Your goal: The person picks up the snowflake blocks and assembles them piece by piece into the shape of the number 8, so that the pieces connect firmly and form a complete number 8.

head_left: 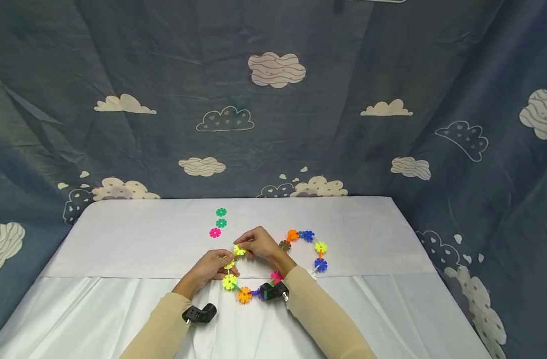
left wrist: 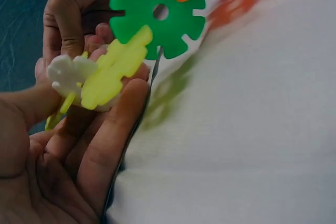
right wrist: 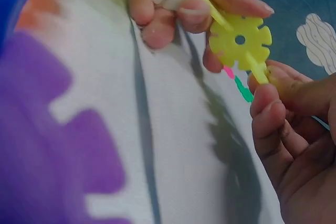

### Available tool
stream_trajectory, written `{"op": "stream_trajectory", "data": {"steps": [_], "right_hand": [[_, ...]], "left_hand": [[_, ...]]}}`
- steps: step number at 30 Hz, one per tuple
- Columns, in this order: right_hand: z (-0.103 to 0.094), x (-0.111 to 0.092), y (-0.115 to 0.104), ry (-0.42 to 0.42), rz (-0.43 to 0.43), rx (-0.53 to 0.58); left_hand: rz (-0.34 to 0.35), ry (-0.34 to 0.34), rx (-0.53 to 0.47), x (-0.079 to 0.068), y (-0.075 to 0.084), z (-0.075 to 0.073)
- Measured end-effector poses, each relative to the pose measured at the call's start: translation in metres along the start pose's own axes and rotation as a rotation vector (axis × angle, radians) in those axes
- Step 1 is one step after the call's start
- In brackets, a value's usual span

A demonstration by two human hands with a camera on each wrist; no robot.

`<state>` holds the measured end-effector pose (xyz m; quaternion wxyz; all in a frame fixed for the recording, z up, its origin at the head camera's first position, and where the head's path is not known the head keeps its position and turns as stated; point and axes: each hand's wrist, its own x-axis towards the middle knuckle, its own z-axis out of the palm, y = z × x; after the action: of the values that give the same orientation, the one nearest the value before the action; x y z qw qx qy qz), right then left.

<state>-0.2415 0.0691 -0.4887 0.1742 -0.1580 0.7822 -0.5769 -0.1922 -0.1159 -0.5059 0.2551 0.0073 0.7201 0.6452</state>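
A chain of slotted plastic snowflake discs curves over the table in many colours. My left hand [head_left: 210,265] grips it near its left end, round a white disc [left wrist: 68,74] and a yellow disc [right wrist: 240,38]. Just past these, my right hand [head_left: 261,243] pinches another yellow disc [head_left: 239,250], seen edge-on in the right wrist view and joined to its neighbour. Below the left hand the chain continues through a yellow disc [head_left: 229,282], a green disc [left wrist: 152,14] and an orange disc [head_left: 244,295]. My right forearm hides part of the chain.
Two loose green discs [head_left: 221,223] and a pink disc [head_left: 214,233] lie farther back on the white table cloth [head_left: 134,234]. Right of the right hand, the chain's far part holds a brown disc [head_left: 285,245] and a blue disc [head_left: 320,265]. A cloud-print curtain [head_left: 300,134] hangs behind.
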Motion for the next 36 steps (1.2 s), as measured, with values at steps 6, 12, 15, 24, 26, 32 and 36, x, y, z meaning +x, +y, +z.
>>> {"op": "stream_trajectory", "data": {"steps": [6,12,15,24,26,32,36], "right_hand": [[-0.002,0.005,0.005,-0.052,-0.015,0.074],[-0.002,0.012,-0.003,-0.079,-0.014,0.052],[-0.004,0.015,-0.009,-0.119,0.001,0.032],[-0.035,0.051,-0.022,-0.141,0.112,-0.141],[-0.04,0.064,-0.026,-0.106,0.103,-0.213],[-0.032,0.099,-0.023,-0.069,0.028,-0.452],[-0.018,0.114,-0.018,-0.103,0.018,-0.672]], "left_hand": [[0.003,-0.03,-0.068,-0.001,-0.005,-0.006],[0.019,0.015,-0.131,0.002,-0.002,-0.006],[0.015,0.058,-0.17,0.004,0.0,-0.006],[0.032,0.182,-0.21,0.008,0.002,-0.003],[0.032,0.209,-0.21,0.01,0.002,-0.002],[0.011,0.155,-0.204,0.008,-0.001,-0.001],[0.029,0.117,-0.191,0.007,-0.002,0.0]]}}
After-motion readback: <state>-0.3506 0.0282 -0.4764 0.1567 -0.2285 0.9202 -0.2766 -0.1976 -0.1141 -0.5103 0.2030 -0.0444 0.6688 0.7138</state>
